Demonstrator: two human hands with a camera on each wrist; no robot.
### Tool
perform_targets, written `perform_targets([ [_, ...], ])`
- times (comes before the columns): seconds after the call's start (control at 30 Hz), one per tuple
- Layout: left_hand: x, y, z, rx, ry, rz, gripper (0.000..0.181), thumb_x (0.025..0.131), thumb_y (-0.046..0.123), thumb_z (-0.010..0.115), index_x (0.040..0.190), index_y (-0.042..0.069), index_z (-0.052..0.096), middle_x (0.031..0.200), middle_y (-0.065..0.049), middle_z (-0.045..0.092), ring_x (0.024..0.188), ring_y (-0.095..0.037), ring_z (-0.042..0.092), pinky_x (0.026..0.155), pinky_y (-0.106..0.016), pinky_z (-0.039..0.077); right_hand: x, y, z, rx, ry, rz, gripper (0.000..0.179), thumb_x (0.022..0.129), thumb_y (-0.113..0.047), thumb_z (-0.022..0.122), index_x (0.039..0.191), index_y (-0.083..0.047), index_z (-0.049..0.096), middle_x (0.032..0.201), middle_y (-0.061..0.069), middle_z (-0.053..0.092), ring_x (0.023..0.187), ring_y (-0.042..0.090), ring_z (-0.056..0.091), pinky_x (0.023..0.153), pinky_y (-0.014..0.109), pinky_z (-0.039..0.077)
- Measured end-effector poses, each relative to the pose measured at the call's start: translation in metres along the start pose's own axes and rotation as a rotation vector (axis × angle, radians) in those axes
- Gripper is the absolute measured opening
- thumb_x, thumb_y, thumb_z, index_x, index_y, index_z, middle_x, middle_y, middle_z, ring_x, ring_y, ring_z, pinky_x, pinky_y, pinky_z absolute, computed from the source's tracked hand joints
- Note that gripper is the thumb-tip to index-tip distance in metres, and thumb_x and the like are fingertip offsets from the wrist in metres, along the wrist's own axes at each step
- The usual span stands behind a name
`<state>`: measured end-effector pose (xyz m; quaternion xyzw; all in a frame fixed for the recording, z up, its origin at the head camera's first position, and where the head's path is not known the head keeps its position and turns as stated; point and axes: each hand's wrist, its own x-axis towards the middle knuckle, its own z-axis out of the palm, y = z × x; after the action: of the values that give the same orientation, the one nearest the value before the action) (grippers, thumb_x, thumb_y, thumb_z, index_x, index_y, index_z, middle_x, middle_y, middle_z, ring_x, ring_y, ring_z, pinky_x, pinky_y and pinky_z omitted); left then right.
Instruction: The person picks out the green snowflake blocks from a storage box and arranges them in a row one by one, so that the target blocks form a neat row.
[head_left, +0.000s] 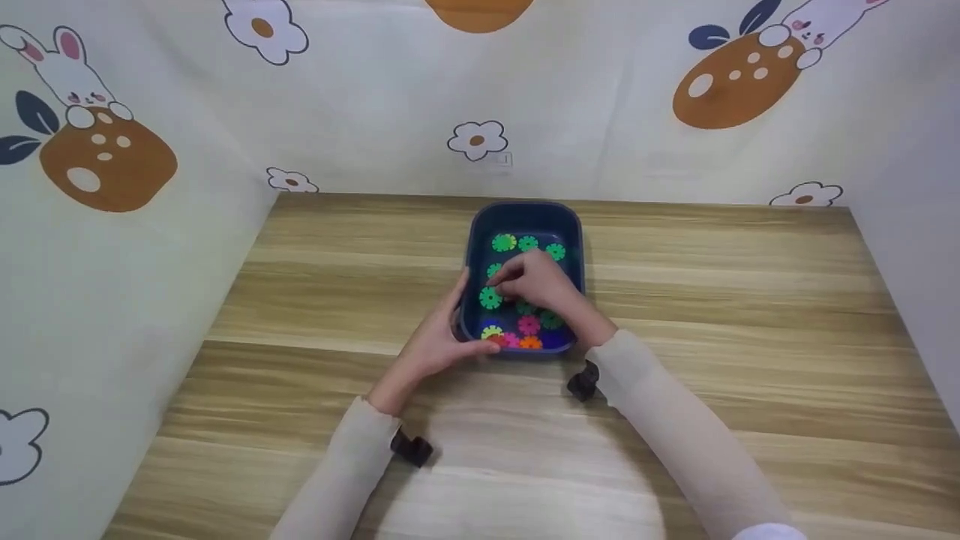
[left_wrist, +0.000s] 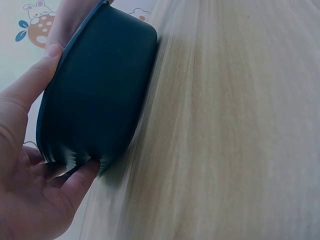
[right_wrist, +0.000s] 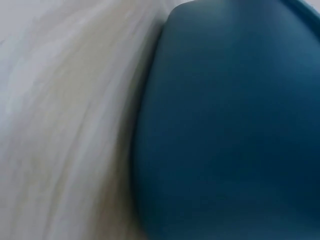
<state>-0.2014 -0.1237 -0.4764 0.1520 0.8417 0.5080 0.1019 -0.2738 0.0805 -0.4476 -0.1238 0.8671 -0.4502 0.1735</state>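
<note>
A dark blue plastic tub (head_left: 525,210) stands on the table, holding several small notched discs in green, pink, orange and yellow. My left hand (head_left: 435,345) grips the tub's near left corner, thumb on the near rim and fingers against the left wall. In the left wrist view the fingers press the tub's outer wall (left_wrist: 100,85). My right hand (head_left: 536,281) reaches into the tub over the right rim, its fingers bent down beside a green disc (head_left: 490,298). Whether a disc is between those fingertips is hidden. The right wrist view shows only the tub's side (right_wrist: 225,125) and tabletop.
The wood-grain table (head_left: 337,300) extends on both sides of the tub. A pale patterned cloth (head_left: 375,97) hangs behind and at the sides. More green discs (head_left: 528,244) lie at the tub's far end; mixed-colour ones (head_left: 530,342) cluster at the near end.
</note>
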Motion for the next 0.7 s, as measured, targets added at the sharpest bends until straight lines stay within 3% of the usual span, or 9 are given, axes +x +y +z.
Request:
perform_targets([
  [0.37,0.000,0.000,-0.001,-0.010,0.000,0.020,0.116,0.077,0.036,0.087,0.162,0.025,0.008,0.169,-0.003,0.015,0.154,-0.027,0.022,0.125,-0.052,0.020,-0.006,-0.006,-0.010,0.003,0.026,-0.027,0.014,0.093,-0.011,0.068,0.101,-0.013,0.080,0.099,0.007,0.077,0.082,0.016,0.069,0.081,0.031,0.060],
  [0.7,0.000,0.001,0.001,-0.014,0.009,-0.007,0.117,0.075,0.034,0.088,0.162,0.025,0.009,0.168,-0.002,0.017,0.153,-0.027,0.024,0.126,-0.050,0.020,-0.008,-0.007,-0.024,0.034,0.062,-0.025,0.014,0.093,-0.012,0.069,0.102,-0.008,0.079,0.103,0.011,0.076,0.083,0.018,0.071,0.079,0.030,0.061],
])
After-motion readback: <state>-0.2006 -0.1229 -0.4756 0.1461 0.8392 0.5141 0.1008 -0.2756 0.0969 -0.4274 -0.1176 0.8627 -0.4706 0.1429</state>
